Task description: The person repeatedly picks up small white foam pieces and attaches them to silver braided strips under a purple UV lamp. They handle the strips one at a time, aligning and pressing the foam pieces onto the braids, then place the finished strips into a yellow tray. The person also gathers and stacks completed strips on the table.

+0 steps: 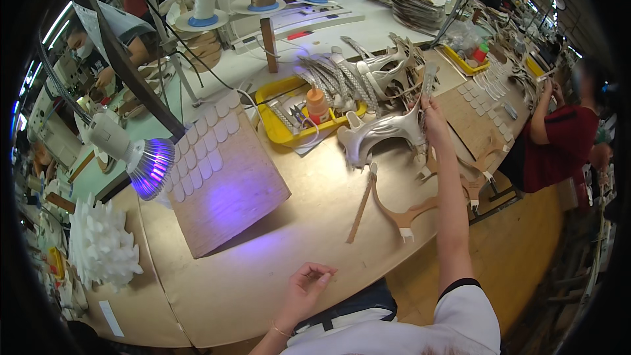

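Silver shoe upper (378, 133) in right hand (434, 121) (outstretched).

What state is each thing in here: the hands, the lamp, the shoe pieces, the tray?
Right hand: stretched out, gripping a silver shoe upper.
Left hand: loosely curled at the table edge, empty.
Lamp: lit, glowing violet.
Tan strap pieces: lying flat on the table.
Yellow tray: holding an orange bottle, upright.
Wooden board: rows of pale pieces along its upper edge.
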Demonstrator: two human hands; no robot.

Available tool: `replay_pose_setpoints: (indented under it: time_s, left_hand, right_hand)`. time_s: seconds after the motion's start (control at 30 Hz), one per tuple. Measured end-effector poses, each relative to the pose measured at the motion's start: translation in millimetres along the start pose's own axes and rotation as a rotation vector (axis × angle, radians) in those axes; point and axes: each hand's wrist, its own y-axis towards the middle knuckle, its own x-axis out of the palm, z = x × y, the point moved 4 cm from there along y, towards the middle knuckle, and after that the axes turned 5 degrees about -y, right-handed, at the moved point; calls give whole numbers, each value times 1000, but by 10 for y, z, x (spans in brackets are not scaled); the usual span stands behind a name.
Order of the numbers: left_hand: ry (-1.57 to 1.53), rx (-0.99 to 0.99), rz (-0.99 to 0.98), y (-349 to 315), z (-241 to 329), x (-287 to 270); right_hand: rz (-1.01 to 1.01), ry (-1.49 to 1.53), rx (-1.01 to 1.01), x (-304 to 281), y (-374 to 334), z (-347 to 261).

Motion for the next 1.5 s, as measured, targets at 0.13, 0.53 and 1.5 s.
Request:
replay_pose_setpoints:
  time_s: [0.13, 0.53, 1.5]
  left_hand:
    - [247, 26, 71, -71, -50, 14]
    - [507, 46, 36, -21, 80, 109]
    - [965, 427, 557, 1400, 1358, -1802]
  right_hand:
    - [394, -953, -279, -236, 108, 293]
    - [12, -1219, -140, 382, -1294, 20]
    - [-355, -671, 37, 1623, -2585, -135]
